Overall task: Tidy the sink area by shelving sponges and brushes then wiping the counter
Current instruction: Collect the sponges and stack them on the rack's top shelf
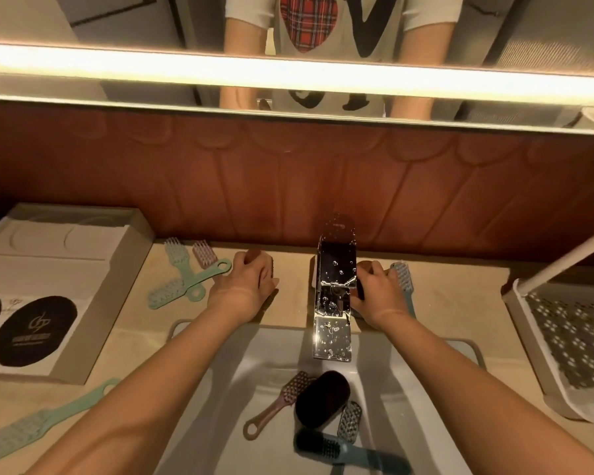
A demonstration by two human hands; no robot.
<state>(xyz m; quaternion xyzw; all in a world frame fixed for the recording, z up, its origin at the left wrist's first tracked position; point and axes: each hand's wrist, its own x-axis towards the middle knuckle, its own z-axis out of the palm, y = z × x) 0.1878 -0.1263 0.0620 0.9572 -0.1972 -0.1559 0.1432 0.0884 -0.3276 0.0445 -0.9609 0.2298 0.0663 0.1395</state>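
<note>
3 brushes [290, 401] and a dark sponge [323, 395] lie in the sink.

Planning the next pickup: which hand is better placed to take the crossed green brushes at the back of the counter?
Left. The left hand rests on a brown sponge right beside the crossed green brushes. The right hand is beyond the chrome faucet, next to a blue brush.
</note>
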